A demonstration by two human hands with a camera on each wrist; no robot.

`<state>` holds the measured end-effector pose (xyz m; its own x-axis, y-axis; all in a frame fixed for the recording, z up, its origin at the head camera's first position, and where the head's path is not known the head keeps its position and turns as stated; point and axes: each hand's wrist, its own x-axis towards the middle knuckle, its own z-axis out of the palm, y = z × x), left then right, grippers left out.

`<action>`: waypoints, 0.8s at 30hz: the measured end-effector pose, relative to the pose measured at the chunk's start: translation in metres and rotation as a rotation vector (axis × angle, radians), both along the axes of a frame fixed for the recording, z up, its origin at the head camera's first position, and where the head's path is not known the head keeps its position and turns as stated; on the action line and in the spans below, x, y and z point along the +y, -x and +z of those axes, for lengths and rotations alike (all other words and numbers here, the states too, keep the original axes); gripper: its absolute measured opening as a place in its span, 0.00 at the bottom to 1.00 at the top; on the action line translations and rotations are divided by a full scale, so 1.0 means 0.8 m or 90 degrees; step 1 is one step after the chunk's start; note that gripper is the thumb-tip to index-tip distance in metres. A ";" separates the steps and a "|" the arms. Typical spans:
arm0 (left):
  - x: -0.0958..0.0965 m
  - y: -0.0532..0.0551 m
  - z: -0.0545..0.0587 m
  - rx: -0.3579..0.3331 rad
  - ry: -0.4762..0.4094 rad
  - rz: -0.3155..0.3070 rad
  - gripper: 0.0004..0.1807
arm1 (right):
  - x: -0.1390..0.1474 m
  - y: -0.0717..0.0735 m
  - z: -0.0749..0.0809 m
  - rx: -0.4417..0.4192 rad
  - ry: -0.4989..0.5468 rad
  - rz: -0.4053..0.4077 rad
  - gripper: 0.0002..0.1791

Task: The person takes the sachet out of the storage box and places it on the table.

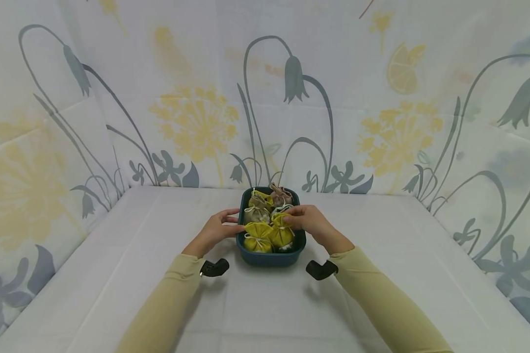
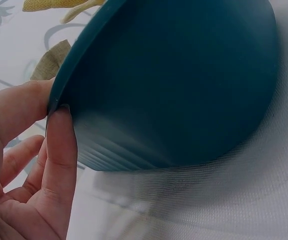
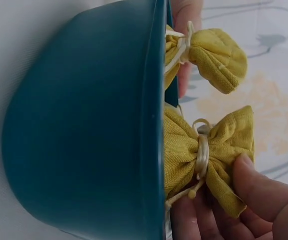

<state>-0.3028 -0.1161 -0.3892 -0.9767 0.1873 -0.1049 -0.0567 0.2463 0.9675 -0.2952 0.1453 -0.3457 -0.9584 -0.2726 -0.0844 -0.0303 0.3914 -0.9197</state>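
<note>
I can see the left hand (image 2: 36, 207) pinching the rim of a teal tub (image 2: 174, 80), one fingertip laid against the outer wall and the tip of another digit hidden behind the edge. Past that rim, some yellow cloth (image 2: 51, 4) and a grey-brown cloth end (image 2: 52, 61) show. The tub sits on a white surface (image 2: 244, 200), and grey stems pattern the backdrop (image 2: 8, 52)

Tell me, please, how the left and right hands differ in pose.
The left hand pinches the tub by its rim, while the right hand pinches a yellow pouch by its top. The left hand is on the tub's left, whereas the right hand reaches over from its right. Both use thumb and fingers.
</note>
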 end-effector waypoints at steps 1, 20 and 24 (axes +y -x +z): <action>0.000 0.000 0.000 0.000 0.002 0.000 0.35 | 0.000 0.001 0.000 -0.004 0.002 -0.006 0.14; -0.001 -0.001 -0.003 0.008 -0.006 -0.017 0.34 | 0.006 0.004 0.019 0.010 0.061 -0.011 0.16; -0.003 0.001 -0.004 0.008 -0.002 -0.018 0.34 | 0.006 0.006 0.028 0.017 0.064 -0.013 0.15</action>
